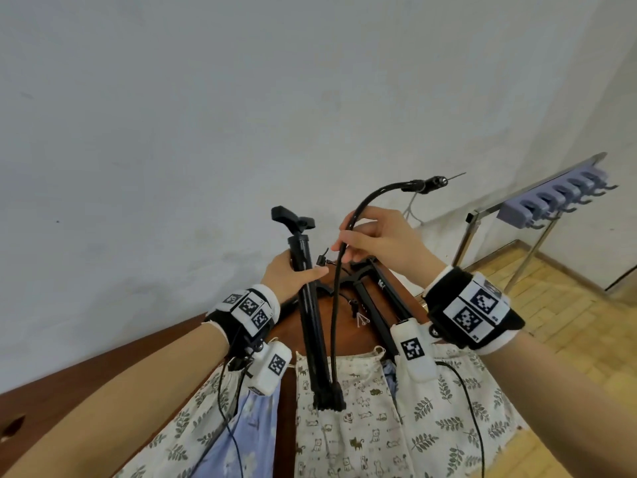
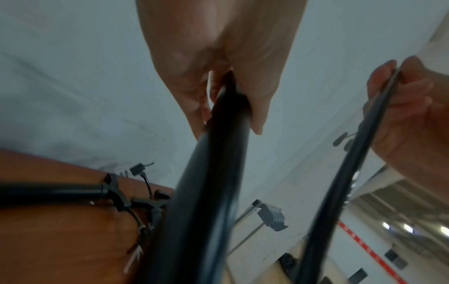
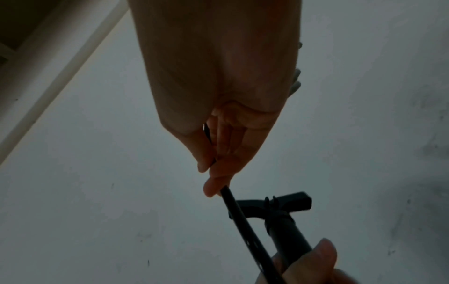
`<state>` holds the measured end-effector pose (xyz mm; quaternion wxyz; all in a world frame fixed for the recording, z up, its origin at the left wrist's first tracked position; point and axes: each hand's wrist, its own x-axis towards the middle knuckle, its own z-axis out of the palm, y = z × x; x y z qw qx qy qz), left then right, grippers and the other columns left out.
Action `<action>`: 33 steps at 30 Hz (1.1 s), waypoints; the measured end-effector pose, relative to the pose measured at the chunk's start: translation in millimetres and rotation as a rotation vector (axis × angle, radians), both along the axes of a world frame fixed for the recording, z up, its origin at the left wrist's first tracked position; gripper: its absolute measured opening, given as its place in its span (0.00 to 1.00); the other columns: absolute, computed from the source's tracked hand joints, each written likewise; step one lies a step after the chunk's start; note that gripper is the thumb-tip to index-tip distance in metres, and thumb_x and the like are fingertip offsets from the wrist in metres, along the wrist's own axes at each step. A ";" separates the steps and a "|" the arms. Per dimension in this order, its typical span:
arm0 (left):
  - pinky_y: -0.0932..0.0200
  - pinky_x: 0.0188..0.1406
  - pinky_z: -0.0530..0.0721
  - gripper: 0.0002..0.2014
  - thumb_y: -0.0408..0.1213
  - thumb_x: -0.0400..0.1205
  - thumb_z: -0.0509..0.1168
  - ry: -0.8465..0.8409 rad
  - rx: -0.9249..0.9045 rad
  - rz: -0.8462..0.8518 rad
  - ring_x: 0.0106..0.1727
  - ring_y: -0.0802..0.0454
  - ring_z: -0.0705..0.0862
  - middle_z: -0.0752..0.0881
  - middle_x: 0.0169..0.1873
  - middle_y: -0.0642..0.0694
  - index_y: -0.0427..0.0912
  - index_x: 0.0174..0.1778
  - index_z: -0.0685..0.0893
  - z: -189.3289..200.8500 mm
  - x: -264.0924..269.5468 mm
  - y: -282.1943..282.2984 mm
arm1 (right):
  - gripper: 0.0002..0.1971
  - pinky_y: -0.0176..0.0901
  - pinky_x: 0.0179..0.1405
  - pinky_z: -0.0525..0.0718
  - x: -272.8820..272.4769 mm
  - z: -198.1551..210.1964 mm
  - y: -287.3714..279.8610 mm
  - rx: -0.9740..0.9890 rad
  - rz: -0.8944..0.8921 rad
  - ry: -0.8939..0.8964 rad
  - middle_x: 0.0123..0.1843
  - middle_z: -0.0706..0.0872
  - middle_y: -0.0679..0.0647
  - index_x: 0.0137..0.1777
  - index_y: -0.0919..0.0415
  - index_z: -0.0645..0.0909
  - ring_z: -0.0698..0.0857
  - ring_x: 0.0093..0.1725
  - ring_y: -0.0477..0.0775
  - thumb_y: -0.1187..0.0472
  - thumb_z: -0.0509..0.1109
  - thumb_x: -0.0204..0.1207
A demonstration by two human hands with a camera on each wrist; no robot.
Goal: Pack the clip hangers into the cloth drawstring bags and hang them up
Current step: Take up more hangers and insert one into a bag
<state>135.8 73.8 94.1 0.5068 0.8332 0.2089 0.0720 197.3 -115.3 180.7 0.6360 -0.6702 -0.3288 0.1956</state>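
My left hand [image 1: 300, 269] grips a black tube with a T-handle [image 1: 312, 322], which stands tilted with its foot on the cat-print cloth bag [image 1: 348, 439]. A thin black hose [image 1: 335, 305] rises from that foot and arches over to the right. My right hand [image 1: 348, 239] pinches the hose between thumb and fingers just right of the tube. In the left wrist view, the left hand [image 2: 218, 80] wraps the tube [image 2: 206, 192] and the hose [image 2: 340, 182] runs beside it. The right wrist view shows the right hand [image 3: 213, 163] on the hose [image 3: 243, 221], with the T-handle [image 3: 279, 201] beyond.
More black rods [image 1: 386, 298] lie on the brown wooden table [image 1: 103, 374] behind the bags. A leaf-print bag [image 1: 448, 401] and a blue floral bag [image 1: 248, 443] flank the cat-print one. A rack of purple hooks [image 1: 565, 194] on a metal stand is at the right, by the wall.
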 end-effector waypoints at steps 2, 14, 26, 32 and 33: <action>0.55 0.42 0.89 0.22 0.42 0.74 0.76 -0.029 -0.227 -0.076 0.36 0.53 0.90 0.87 0.40 0.45 0.39 0.59 0.77 -2.4 1.6 -11.3 | 0.02 0.45 0.39 0.90 -0.7 -1.5 6.6 -0.022 -0.001 -0.048 0.40 0.92 0.64 0.48 0.65 0.83 0.90 0.36 0.61 0.68 0.72 0.78; 0.44 0.46 0.85 0.18 0.55 0.83 0.58 0.070 -0.680 -0.412 0.34 0.42 0.83 0.83 0.34 0.40 0.42 0.52 0.74 1.3 -12.5 -40.8 | 0.03 0.24 0.43 0.74 33.3 -7.2 3.7 -0.205 -0.197 -0.343 0.45 0.89 0.42 0.42 0.53 0.88 0.83 0.46 0.39 0.56 0.77 0.73; 0.47 0.44 0.82 0.09 0.43 0.83 0.66 0.114 -0.728 -0.402 0.30 0.44 0.77 0.77 0.28 0.39 0.44 0.49 0.73 2.5 -19.9 -43.1 | 0.09 0.52 0.53 0.87 36.8 -13.0 7.5 -0.256 -0.153 -0.269 0.36 0.91 0.55 0.42 0.57 0.83 0.91 0.41 0.54 0.52 0.74 0.76; 0.47 0.42 0.84 0.07 0.34 0.83 0.64 0.133 -0.741 -0.401 0.26 0.45 0.74 0.75 0.24 0.39 0.40 0.50 0.71 -4.7 -24.0 -48.1 | 0.09 0.59 0.51 0.86 37.3 -18.7 8.1 -0.346 -0.149 -0.311 0.38 0.89 0.64 0.40 0.56 0.83 0.88 0.39 0.60 0.52 0.73 0.76; 0.45 0.44 0.83 0.07 0.33 0.83 0.65 0.139 -0.738 -0.406 0.27 0.45 0.75 0.75 0.25 0.40 0.41 0.48 0.71 -5.8 -25.3 -47.7 | 0.09 0.56 0.48 0.85 35.7 -18.5 8.9 -0.364 -0.144 -0.334 0.36 0.88 0.63 0.39 0.56 0.83 0.86 0.36 0.57 0.52 0.73 0.76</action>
